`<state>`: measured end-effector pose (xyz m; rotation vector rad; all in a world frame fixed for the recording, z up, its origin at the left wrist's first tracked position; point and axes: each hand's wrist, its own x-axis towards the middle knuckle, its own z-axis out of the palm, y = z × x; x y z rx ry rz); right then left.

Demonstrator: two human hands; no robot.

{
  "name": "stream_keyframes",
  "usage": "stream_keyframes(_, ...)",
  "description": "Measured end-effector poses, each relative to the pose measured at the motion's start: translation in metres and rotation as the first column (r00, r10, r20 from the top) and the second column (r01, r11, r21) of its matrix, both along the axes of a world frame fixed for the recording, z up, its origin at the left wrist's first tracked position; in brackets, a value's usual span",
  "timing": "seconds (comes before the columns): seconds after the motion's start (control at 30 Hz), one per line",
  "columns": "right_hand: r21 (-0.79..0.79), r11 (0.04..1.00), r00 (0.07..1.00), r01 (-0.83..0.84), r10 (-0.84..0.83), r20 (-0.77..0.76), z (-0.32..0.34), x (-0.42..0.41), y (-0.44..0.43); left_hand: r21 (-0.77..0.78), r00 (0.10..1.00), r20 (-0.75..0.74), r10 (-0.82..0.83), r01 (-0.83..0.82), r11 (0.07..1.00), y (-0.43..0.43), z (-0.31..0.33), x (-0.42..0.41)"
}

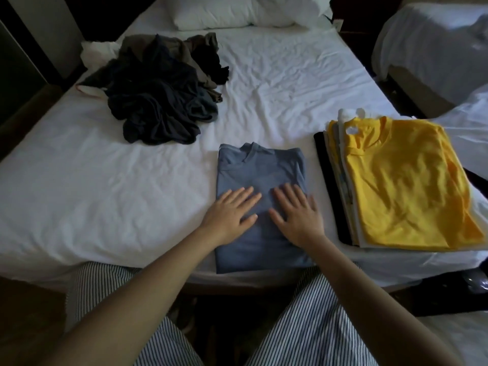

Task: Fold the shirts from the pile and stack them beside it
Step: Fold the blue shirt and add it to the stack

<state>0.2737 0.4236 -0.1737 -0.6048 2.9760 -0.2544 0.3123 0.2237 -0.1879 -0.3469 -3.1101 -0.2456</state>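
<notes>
A folded blue shirt [260, 170] lies flat near the front edge of the bed [79, 186], collar pointing away from me. My left hand [228, 211] and my right hand [298, 215] both press flat on its middle, fingers straight and spread. To the right sits a stack of folded shirts [335, 186] with a yellow shirt [404, 180] on top. At the back left lies an unfolded pile of dark shirts [158, 93], navy, black and olive.
White pillows [232, 11] lie at the head of the bed. A second bed with white bedding [435, 40] stands to the right across a narrow gap. My legs in striped trousers [311, 326] are against the bed's front edge.
</notes>
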Motion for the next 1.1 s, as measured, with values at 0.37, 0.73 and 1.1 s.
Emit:
stream_keyframes(0.37, -0.118, 0.96, 0.968, 0.252, -0.252, 0.015, 0.019, -0.003, 0.012, 0.259, 0.918, 0.131, 0.375, -0.397, 0.88, -0.041, 0.017, -0.008)
stream_keyframes(0.73, -0.11, 0.99, 0.995, 0.084, -0.09, -0.051, -0.01, 0.015, -0.019, -0.049, 0.985, 0.127, 0.119, -0.114, 0.992, -0.024, 0.008, -0.032)
stream_keyframes(1.1, -0.58, 0.592, 0.792, 0.559, -0.587, 0.165, -0.01, 0.129, -0.053, -0.006, 0.99, 0.127, 0.067, -0.066, 0.998, 0.008, 0.054, -0.094)
